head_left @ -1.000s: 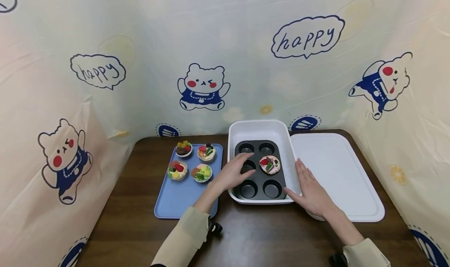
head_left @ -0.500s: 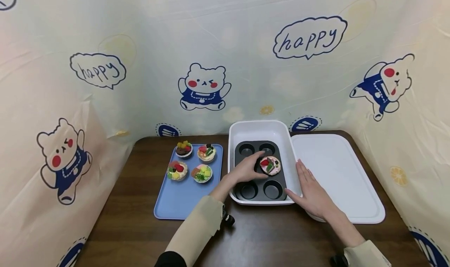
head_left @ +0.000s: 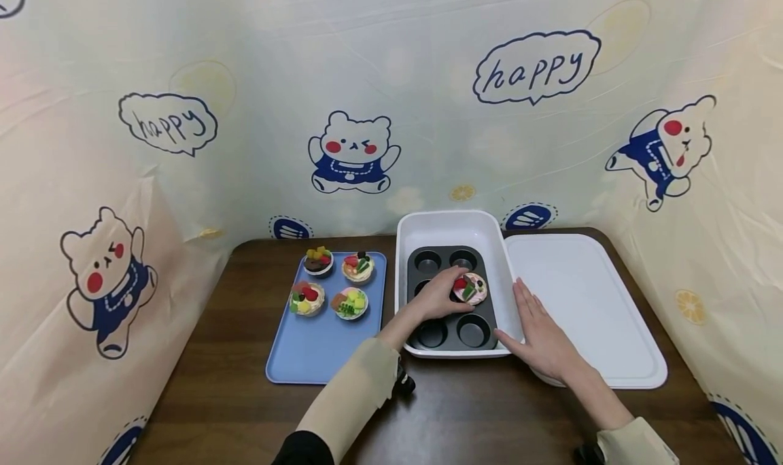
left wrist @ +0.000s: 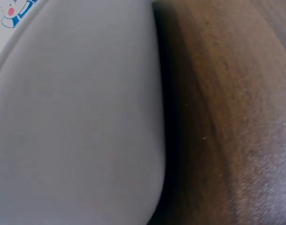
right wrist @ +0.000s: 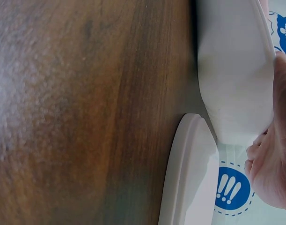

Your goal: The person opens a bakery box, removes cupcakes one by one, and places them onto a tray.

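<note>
In the head view, my left hand (head_left: 439, 296) reaches into the white tub (head_left: 512, 315) and holds a pink fruit-topped cupcake (head_left: 474, 289), thumb on the near side and fingers on the far side. That cupcake sits at the right middle cup of a dark muffin tin (head_left: 452, 317), which lies in the tub. My right hand (head_left: 546, 336) rests with straight fingers against the tub's right side; the right wrist view shows this hand (right wrist: 278, 154) at the tub wall (right wrist: 236, 70). Only the tub's outer wall (left wrist: 82, 117) and table appear in the left wrist view.
A blue tray (head_left: 324, 359) on the left bears several fruit-topped cupcakes (head_left: 351, 303) at its far end. To the right of the tub lies a flat white lid (head_left: 602, 315), partly under my right hand. The brown table (head_left: 440, 410) meets a printed curtain at the back.
My left hand has moved right across the muffin tin and closed its thumb and fingers around the pink cupcake. The right hand has stayed at the tub's side.
</note>
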`<state>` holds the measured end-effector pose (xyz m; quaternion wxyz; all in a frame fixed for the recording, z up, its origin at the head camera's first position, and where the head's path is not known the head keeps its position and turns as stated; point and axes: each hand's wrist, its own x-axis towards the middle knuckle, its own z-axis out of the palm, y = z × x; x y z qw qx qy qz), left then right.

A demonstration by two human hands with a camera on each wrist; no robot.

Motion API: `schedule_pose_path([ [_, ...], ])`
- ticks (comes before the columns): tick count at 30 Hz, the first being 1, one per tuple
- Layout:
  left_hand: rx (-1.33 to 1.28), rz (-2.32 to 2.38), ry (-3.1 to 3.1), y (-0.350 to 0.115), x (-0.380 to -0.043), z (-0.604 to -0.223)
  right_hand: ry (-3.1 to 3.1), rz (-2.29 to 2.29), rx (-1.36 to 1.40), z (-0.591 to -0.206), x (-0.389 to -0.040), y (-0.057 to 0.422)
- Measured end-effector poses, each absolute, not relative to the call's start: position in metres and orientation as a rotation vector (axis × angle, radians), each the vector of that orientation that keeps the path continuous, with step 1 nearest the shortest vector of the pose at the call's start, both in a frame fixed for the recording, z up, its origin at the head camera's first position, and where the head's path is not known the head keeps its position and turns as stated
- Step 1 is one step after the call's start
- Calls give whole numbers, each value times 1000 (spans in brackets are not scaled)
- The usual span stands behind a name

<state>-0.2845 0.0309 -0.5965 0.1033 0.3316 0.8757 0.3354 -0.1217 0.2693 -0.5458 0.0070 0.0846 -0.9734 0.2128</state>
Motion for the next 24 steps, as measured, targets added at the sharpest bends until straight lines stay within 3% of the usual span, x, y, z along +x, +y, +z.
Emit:
schedule_pose_path([
  [10, 1078, 916, 2700, 35, -291, -604, -3027, 667, 278, -546, -121, 269],
  [18, 814, 1307, 2550, 28, -263, -547, -3029, 668, 265, -546, -121, 268],
  [24, 910, 1357, 2535, 23, -263, -550, -3046, 658, 255, -544, -121, 268],
])
